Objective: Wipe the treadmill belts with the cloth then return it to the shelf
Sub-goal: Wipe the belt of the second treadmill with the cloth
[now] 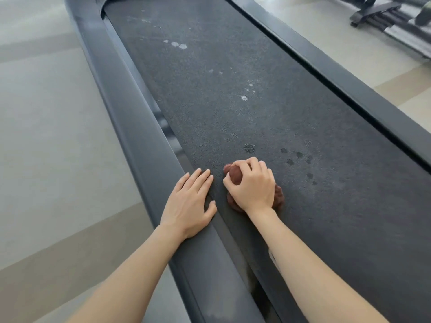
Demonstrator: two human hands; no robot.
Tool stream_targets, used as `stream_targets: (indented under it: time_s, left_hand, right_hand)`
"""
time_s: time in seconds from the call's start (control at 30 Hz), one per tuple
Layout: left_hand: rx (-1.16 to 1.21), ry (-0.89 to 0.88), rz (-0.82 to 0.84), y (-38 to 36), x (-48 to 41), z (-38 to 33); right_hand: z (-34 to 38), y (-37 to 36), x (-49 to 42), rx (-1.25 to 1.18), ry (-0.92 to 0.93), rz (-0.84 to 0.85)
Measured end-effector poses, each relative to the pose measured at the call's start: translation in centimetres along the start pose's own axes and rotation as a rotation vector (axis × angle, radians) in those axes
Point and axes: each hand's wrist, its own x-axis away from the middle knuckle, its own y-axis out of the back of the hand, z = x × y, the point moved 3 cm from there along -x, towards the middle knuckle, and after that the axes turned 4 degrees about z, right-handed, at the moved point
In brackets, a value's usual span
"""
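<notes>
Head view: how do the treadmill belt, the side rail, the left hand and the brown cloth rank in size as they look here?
Largest to smallest:
1. treadmill belt
2. side rail
3. left hand
4. brown cloth: bunched and mostly hidden under the right hand, so its rank is unsure.

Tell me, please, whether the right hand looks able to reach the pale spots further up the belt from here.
Probably yes: nothing blocks the belt between the right hand, gripping the cloth, and the nearest pale spots. The farthest ones likely need a lean forward.
</notes>
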Motion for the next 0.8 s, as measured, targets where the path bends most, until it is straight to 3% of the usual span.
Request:
stream_targets:
  time_s: [0.23,0.5,0.63,0.8]
  left_hand:
    - [-0.017,-0.017,-0.007,0.0,0.0,0.0]
    - [-0.084,-0.028,0.042,-0.3,-0.9,0.0]
    - [-0.088,-0.072,0.076,-0.2,-1.1,0.0]
    - [-0.066,-0.150,0.149,0.0,-3.4,-0.6]
  right_hand:
    - [-0.4,1.4,1.3,-0.033,-0.025,0.075]
    - [-8.3,5.4,14.0,0.036,-0.134,-0.060]
    - [-10.7,5.0,10.0,0.064,-0.142,-0.101]
    - [-14.9,4.0,-0.6,0.095,-0.289,-0.086]
